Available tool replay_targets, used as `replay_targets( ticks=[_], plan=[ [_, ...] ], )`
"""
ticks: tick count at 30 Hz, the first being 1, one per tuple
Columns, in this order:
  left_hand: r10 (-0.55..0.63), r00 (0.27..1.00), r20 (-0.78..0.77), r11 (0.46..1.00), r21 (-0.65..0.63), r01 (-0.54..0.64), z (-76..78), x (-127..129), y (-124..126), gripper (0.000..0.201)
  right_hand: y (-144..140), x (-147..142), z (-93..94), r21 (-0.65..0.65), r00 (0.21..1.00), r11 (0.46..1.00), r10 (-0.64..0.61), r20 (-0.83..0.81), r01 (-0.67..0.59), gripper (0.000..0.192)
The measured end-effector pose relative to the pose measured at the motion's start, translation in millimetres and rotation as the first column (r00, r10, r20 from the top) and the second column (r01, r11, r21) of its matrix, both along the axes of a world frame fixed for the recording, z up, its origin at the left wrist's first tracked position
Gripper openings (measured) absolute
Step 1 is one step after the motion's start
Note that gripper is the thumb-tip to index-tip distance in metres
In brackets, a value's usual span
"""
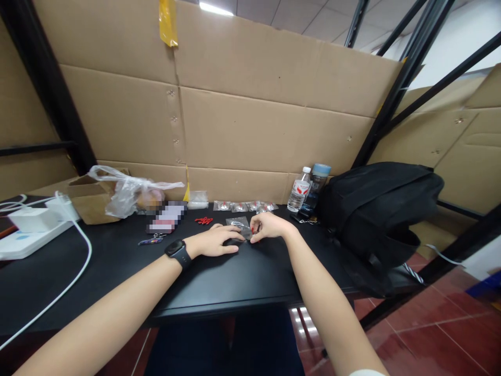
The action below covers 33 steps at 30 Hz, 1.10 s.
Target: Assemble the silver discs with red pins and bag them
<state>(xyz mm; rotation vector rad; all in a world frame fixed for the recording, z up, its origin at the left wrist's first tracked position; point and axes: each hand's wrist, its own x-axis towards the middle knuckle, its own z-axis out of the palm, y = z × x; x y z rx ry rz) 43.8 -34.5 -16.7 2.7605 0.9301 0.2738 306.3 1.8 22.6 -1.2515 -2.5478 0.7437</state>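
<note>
On the black table, a small clear plastic bag (237, 224) lies flat between my hands. My left hand (217, 240), with a dark watch on the wrist, rests palm down with fingers stretched, their tips on the bag's near edge. At the bag's right side, my right hand (270, 225) is closed in a pinch. A bit of red (253, 230) shows between its thumb and fingers; its exact kind is hidden. To the left of the bag is a small heap of red cord-like pieces (203, 221). Behind it, several filled clear packets (239, 207) form a row.
A stack of clear bags (198, 200) lies at the back. On the left are a phone-like object (168, 216), a knotted plastic bag (125, 196), a cardboard box (92, 201) and a white power strip (35, 235). A water bottle (299, 190), blue-lidded bottle (316, 188) and black backpack (376, 219) stand right.
</note>
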Motion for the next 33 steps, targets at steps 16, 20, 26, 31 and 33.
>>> replay_targets(
  ticks=[16,20,26,31,33],
  plan=[
    [0.033,0.995,-0.096,0.997,-0.067,-0.04,7.5,-3.7,-4.2,0.047,6.6,-12.3,-13.7,0.002,0.997,1.0,0.01,-0.081,-0.01,0.036],
    [0.019,0.996,-0.085,0.998,-0.064,-0.024,3.9,-4.5,-2.2,0.047,9.5,-13.6,-18.4,-0.003,0.993,0.999,0.037,-0.109,-0.038,0.023],
    [0.027,0.997,-0.077,0.997,-0.065,-0.032,4.0,-6.0,-3.3,0.049,11.3,-23.3,-24.9,0.277,0.992,0.956,-0.073,-0.103,0.099,0.029],
    [0.045,0.995,-0.084,0.995,-0.085,-0.052,5.4,-5.8,-4.1,0.048,4.2,-35.6,-26.7,0.43,0.981,0.883,-0.188,-0.045,0.189,0.03],
    [0.044,0.995,-0.094,0.995,-0.088,-0.052,5.5,-6.2,-3.5,0.048,2.2,-40.8,-29.2,0.488,0.97,0.845,-0.244,-0.012,0.219,0.027]
  ],
)
